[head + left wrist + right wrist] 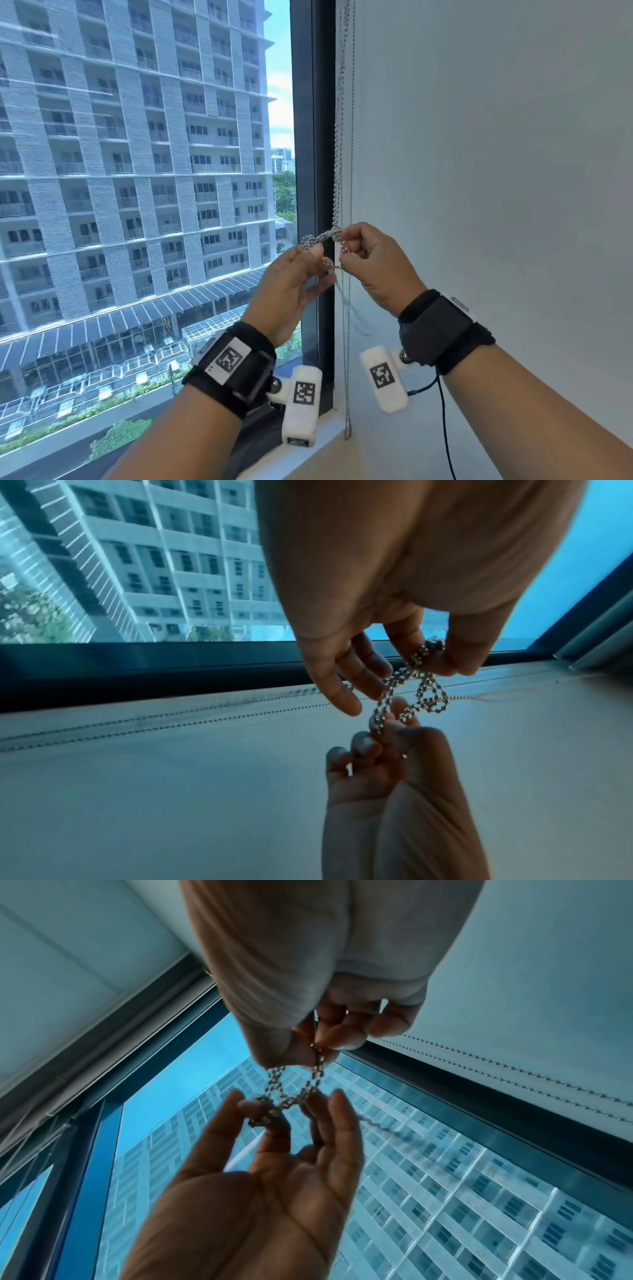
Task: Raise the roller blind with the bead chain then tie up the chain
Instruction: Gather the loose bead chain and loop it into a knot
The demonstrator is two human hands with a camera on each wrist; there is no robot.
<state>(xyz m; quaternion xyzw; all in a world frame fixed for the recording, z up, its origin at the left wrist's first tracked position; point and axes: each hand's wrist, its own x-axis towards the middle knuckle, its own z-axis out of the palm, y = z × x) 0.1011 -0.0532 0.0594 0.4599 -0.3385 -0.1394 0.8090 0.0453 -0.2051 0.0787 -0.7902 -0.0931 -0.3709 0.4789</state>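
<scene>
A tall window with a dark metal frame (313, 171) looks out on a pale high-rise apartment block (137, 154), with a plain white wall (496, 154) to its right. No blind fabric covers the glass in view, so the raising looks done and the tying step is in hand. The silver metal bead chain (339, 154) hangs along the frame edge down to the hands, where its slack is gathered into a looped bunch. The left hand (291, 284) pinches one end of that bunch between thumb and forefinger, other fingers loosely spread; the right hand (373, 263) is curled round the other end. Next, probably, the loop needs drawing snug without letting the beads slip free.
</scene>
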